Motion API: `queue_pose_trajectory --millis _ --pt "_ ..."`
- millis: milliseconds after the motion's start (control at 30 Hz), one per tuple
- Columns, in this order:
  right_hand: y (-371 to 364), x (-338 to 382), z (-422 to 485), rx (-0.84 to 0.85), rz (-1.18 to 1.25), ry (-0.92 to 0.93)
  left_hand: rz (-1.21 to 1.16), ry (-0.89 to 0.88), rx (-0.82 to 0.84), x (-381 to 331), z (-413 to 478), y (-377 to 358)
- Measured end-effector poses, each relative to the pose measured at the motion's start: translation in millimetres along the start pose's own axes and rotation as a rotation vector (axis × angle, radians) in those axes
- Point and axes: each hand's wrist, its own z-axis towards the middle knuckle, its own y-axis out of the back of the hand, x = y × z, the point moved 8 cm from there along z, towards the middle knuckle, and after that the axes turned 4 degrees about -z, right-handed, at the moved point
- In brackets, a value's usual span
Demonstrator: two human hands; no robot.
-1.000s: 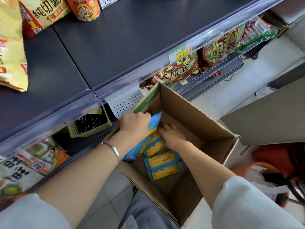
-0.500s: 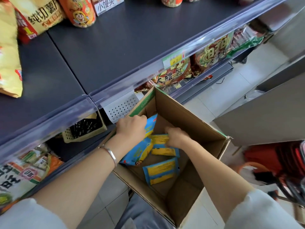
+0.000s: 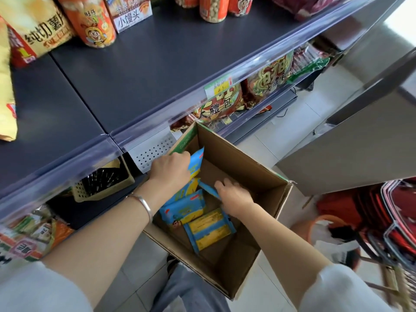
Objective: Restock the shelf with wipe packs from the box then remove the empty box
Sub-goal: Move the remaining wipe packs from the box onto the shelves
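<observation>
Dark shelf (image 3: 157, 64), snack bags (image 3: 42, 30) and orange canister (image 3: 92, 21) along its back.

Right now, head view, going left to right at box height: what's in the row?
Order: beige perforated basket → left hand, gripping a wipe pack → right hand inside the box → red shopping baskets.

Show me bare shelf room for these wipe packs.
Bare: the wide dark shelf between the cans at the back and the front rail. Crowded: the tier below, packed with snack bags.
</observation>
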Motion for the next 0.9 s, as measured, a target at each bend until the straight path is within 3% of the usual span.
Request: queue_pose_trajectory --millis 133,200,467,567,667,767,900 --pt "-33.1 1.5 -6.2 0.373 0.043 0.120 0.009 -0.028 0.022 -4.2 -2.1 -4.8" --pt "-45.9 -2.2 -7.6 0.468 0.072 0.092 0.010 -0.039 0.036 -7.2 -3.7 -6.7" --pt "-40.8 -37.6 16.8 0.233 0.525 -0.408 0.013 -0.053 0.087 -12.5 -2.9 -19.3" --pt "-51.6 -43.1 19.4 0.217 0.627 -0.503 0.007 -0.059 0.100 -12.5 -2.8 -24.4" --pt "-62.0 -38.8 23.2 0.236 0.695 -0.541 0.001 -0.063 0.116 -12.2 -3.0 -29.3" --pt "-61.1 -37.0 24.6 0.200 0.589 -0.548 0.004 -0.071 0.125 -11.2 -3.0 -32.9" --pt "-37.0 -17.1 33.9 0.115 0.255 -0.309 -0.007 -0.067 0.117 -7.1 -0.3 -34.6"
